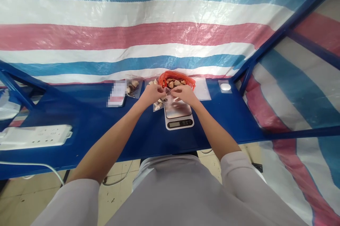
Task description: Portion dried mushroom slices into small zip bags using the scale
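Ahead of you and to your right hangs a striped sheet [132, 38] in blue, white and red, with blue metal bars [281, 28] before it; pale floor tiles [117, 197] show below the near edge of your blue table [225, 120]; a white power strip [39, 137] lies toward the table's near left corner; about midway along the far edge, a red bag [192, 83] gapes over brown pieces [176, 83]; the scale [179, 117] sits between that bag and the near edge; your left hand [152, 94] and right hand [186, 95] meet over the scale's far end, fingertips of both pinching a clear bag [168, 99], its contents hard to make out; left of the red bag, near the far edge, lie a filled bag [134, 88] and a partly blurred flat thing [117, 93]; a small packet [225, 87] rests by the far right corner.
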`<move>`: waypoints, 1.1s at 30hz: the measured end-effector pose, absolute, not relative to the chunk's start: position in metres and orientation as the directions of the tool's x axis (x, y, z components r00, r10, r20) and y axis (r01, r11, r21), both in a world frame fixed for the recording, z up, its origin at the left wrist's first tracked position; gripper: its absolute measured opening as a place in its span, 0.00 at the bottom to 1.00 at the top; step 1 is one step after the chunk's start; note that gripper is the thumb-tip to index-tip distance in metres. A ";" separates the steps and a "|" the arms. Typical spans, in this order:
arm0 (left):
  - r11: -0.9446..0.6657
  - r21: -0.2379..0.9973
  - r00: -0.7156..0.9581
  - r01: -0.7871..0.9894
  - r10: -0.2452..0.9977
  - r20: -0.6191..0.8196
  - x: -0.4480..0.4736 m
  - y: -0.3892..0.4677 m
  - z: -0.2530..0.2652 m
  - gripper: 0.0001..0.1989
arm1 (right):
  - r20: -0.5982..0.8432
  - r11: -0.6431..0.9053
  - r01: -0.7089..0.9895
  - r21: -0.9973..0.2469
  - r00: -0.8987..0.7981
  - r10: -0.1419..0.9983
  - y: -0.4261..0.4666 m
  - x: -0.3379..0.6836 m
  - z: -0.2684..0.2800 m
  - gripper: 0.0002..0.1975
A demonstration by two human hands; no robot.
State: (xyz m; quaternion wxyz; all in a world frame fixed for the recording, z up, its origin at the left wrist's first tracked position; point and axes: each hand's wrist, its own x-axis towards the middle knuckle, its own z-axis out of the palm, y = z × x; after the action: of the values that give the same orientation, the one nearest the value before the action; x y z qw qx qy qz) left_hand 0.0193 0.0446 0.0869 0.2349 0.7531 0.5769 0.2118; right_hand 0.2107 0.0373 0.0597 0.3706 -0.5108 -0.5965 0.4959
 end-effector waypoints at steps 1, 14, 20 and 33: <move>-0.221 0.582 0.238 0.782 0.970 0.049 0.017 0.044 0.088 0.14 | -0.069 -0.020 0.243 -0.970 -0.195 0.978 0.038 0.212 0.059 0.04; -0.353 0.409 0.349 0.841 0.933 0.089 -0.006 0.044 0.106 0.12 | -0.011 0.075 0.350 -0.934 -0.237 0.971 0.051 0.219 0.067 0.04; -0.403 0.598 0.466 0.692 0.883 0.056 -0.019 0.045 0.111 0.23 | 0.185 0.306 0.417 -0.856 -0.306 0.934 0.052 0.223 0.072 0.05; -0.427 0.693 0.659 0.581 0.746 -0.094 -0.019 0.069 0.089 0.30 | 0.282 0.377 0.215 -0.901 -0.371 0.885 0.060 0.227 0.078 0.10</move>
State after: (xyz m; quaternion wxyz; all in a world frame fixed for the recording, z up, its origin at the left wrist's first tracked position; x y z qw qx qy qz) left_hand -0.0186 0.0692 0.0890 0.3596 0.8369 0.3966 0.1144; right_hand 0.2270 0.0603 0.0777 0.4110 -0.3814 -0.7210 0.4071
